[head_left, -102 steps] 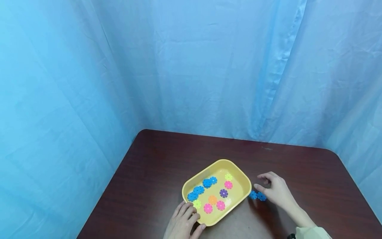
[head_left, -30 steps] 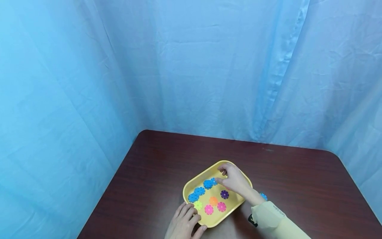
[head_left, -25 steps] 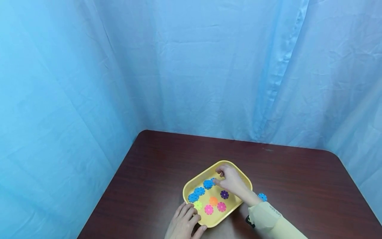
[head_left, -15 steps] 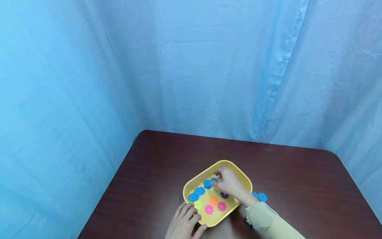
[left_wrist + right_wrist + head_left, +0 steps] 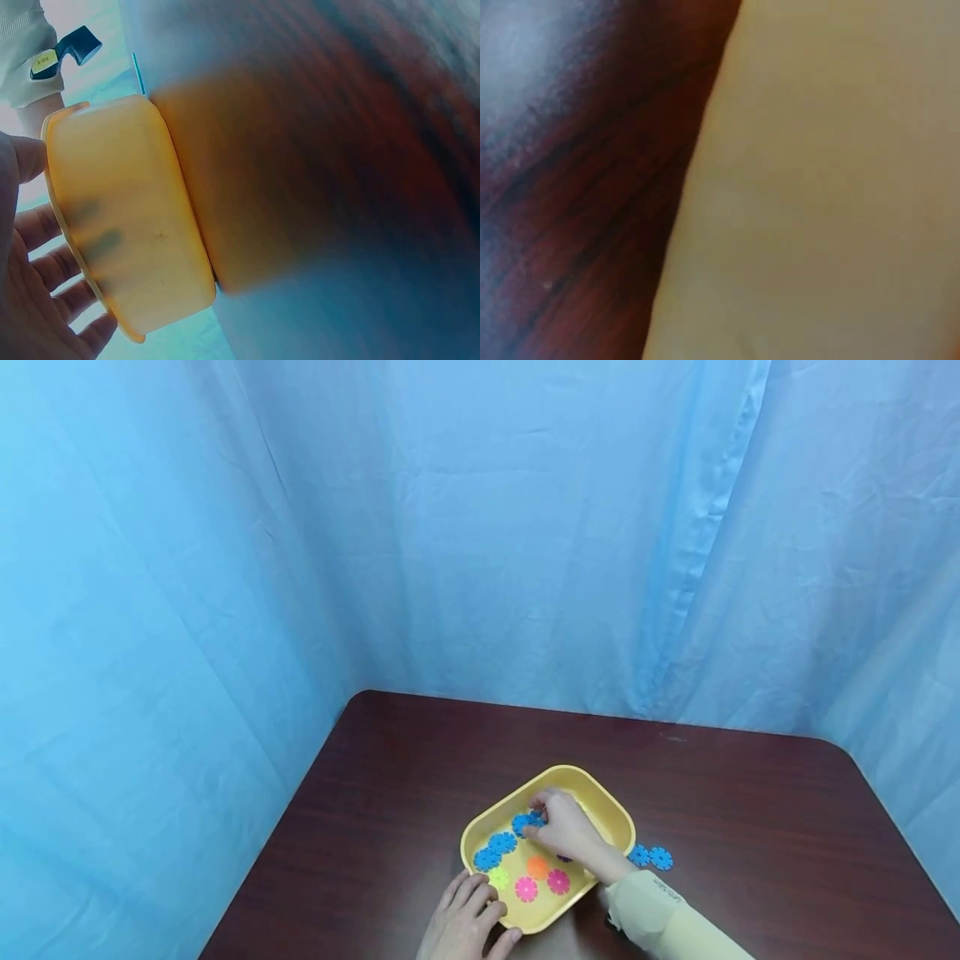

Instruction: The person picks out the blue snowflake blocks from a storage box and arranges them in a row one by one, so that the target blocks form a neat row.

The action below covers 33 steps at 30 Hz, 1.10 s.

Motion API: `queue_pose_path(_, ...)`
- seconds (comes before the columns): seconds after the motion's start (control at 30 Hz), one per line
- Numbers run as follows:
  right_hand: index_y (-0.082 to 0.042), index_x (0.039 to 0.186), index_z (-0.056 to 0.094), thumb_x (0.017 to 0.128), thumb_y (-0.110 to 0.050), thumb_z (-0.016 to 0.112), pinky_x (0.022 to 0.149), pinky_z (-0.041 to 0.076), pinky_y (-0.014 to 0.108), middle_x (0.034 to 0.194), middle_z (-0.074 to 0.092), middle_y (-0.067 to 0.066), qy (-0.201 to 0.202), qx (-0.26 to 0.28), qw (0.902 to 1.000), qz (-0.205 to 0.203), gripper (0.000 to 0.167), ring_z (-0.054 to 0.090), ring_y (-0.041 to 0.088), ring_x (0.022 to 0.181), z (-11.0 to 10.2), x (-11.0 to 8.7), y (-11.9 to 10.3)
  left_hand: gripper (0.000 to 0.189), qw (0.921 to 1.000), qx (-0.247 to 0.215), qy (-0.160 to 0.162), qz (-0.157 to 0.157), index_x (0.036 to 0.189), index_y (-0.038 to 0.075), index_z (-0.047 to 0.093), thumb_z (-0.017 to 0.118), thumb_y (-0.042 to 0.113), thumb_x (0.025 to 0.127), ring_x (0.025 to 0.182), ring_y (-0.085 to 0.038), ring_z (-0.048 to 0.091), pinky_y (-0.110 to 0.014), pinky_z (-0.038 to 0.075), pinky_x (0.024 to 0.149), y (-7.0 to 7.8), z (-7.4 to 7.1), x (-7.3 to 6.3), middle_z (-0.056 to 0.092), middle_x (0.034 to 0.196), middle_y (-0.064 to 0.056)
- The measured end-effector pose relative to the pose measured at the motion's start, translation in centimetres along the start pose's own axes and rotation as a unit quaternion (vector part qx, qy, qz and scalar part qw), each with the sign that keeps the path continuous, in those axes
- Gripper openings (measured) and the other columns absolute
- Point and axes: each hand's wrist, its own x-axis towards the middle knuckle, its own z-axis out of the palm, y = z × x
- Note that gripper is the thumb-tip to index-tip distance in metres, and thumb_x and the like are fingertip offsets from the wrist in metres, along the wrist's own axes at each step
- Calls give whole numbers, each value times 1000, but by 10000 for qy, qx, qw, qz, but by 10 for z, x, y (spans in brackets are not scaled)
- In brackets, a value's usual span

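A yellow plastic tray (image 5: 525, 929) stands on the table with toothed snowflake discs in it. My left hand (image 5: 462, 917) holds its near left corner, fingers over the rim; the left wrist view shows the fingers and thumb along the tray wall (image 5: 150, 225). Inside the tray, my right hand (image 5: 564, 827) has thumb and index finger apart beside a blue disc (image 5: 537, 817). More blue discs (image 5: 487, 858) lie along the left side. An orange disc (image 5: 537, 867), pink discs (image 5: 527, 889) and a yellow-green disc (image 5: 498, 877) lie nearer. My right forearm partly covers a purple disc.
Two blue discs (image 5: 661, 858) lie side by side on the dark wooden table (image 5: 405, 777), just right of the tray. Light blue curtains (image 5: 487, 527) hang around the table. The right wrist view shows mostly a pale sleeve (image 5: 817, 187) and tabletop.
From the blue discs on the table, my right hand has come into the tray, then edged left and nearer to the blue discs there. My left hand has stayed on the rim.
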Motion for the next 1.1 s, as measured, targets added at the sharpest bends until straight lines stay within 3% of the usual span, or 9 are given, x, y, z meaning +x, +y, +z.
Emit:
queue_pose_path(0.17,0,102,69,77,-16,86,76,54,37,96,63,7,22,-104,9999,-93,34,60,19,87,4,1,3,22,10000,-45,-14,-18,84,24,64,70,45,89,109,-16,55,-42,44,102,0,0,1,54,95,8)
queue_pose_path(0.53,-3,97,69,76,-21,87,74,51,35,92,59,3,11,-408,9989,-241,32,54,14,81,15,0,6,22,10000,-54,-75,2,84,24,64,70,45,90,108,-16,55,-44,45,100,0,-1,1,54,95,8)
queue_pose_path(1.1,-5,93,72,74,-21,89,75,54,37,93,59,2,75,-707,9966,-420,31,59,17,83,21,1,3,21,9997,-124,-183,-47,87,25,64,68,44,91,109,-16,54,-45,46,100,0,-2,0,54,96,10)
